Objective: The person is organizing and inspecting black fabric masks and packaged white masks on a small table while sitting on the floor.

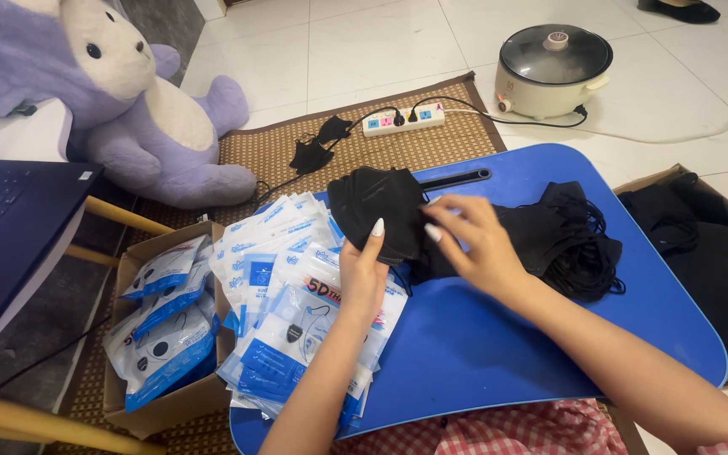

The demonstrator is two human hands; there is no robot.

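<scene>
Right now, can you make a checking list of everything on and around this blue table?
Surface: blue lap table, mostly bare near the person.
Job's things: black face masks held by the left hand; loose pile of black masks behind the right hand.
Clutter: stack of empty blue-and-white mask packets on the table's left side; cardboard box of packed masks beside it.
Hands: left hand grips masks; right hand touches them, fingers spread.
Cables: power strip with black plugs and cords on the woven mat.
Surroundings: purple plush toy, electric cooking pot, laptop, box of black masks at right.
</scene>
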